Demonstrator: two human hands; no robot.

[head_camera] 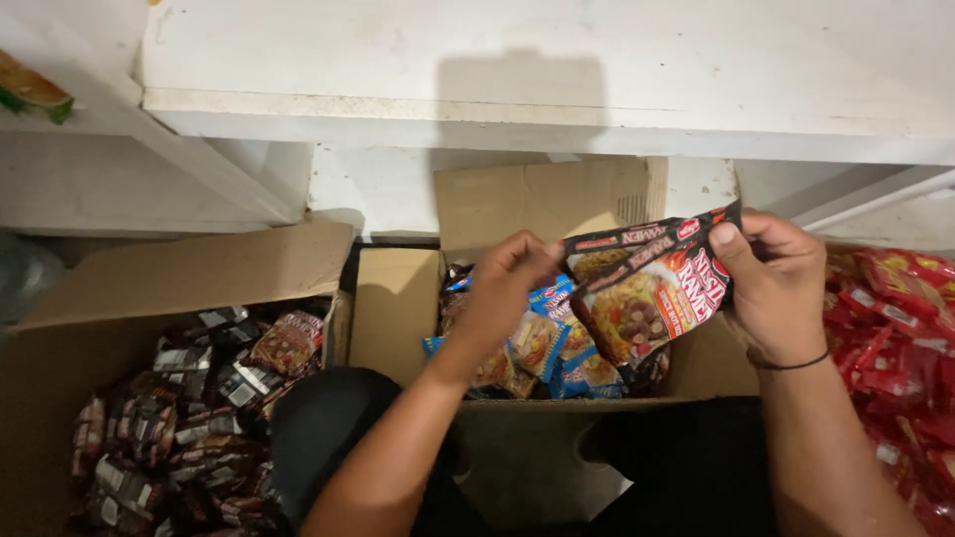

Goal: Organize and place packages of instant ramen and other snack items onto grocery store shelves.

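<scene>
Noodle packets (pixel 647 293), dark ones, pinched between both hands: left hand (pixel 507 283) and right hand (pixel 771 283) both clamped on them, above an open cardboard box (pixel 398 308) of blue packets (pixel 542 343).

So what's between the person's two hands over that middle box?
In the head view, dark noodle packets span from the left hand to the right hand, both gripping them.

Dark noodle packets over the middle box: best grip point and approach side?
Probably the short end seams. The dark noodle packets lie fanned and roughly level, flat edges facing sideways; left hand pinches the left end, right hand the right. Come in from the sides; the bulged middle looks less pinchable.
</scene>
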